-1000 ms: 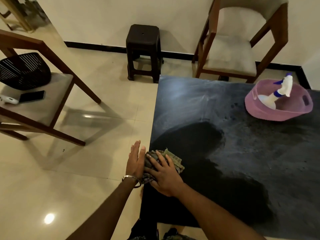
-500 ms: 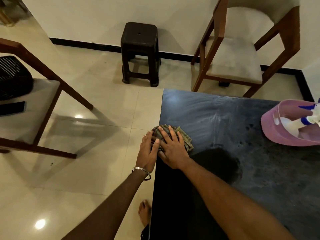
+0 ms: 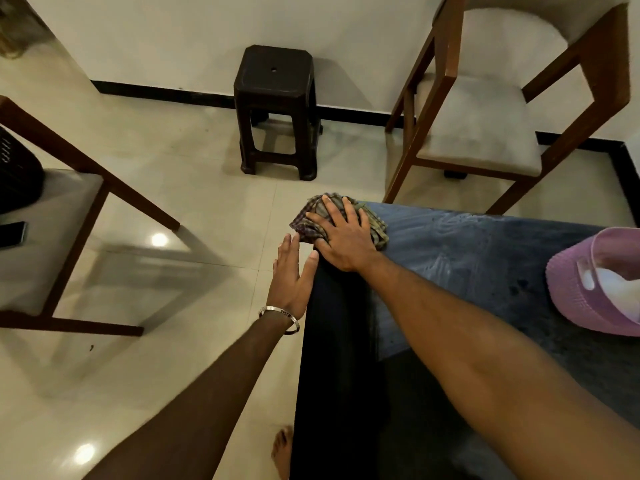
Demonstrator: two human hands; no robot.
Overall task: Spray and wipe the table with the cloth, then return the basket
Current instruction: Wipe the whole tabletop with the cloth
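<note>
Since the earlier frame, cloth (image 3: 341,218) + both hands are further along the worktop's (image 3: 485,258) left edge, now right at the far left corner; the pink basket (image 3: 571,292) sits further right in view, cut by the frame edge.

R hand (image 3: 346,237) lies flat on the cloth, fingers spread + straight, palm pressing it down onto the corner. No curl round it, so that grip is open, just pushing. Cloth is bunched, checked, part of it hanging past the corner over the floor.

L hand (image 3: 291,275) is off the worktop, just left of its edge, fingers straight, fingertips just beside the cloth's near-left side; can't tell if they touch. Grip open, holds nothing. Metal bangle (image 3: 280,317) on that wrist.

Basket is on the worktop's right side, well apart from the cloth, w/ sth white inside, too cropped to tell what. Worktop's far part shows wet streaks.

Dark stool (image 3: 277,109) stands by the far wall. Wooden chair (image 3: 485,133) at far right, touching or near the worktop's far edge. Another chair (image 3: 69,209) at left w/ a phone (image 3: 12,233) on its seat. My bare foot (image 3: 282,452) at near edge on the tiled floor.
</note>
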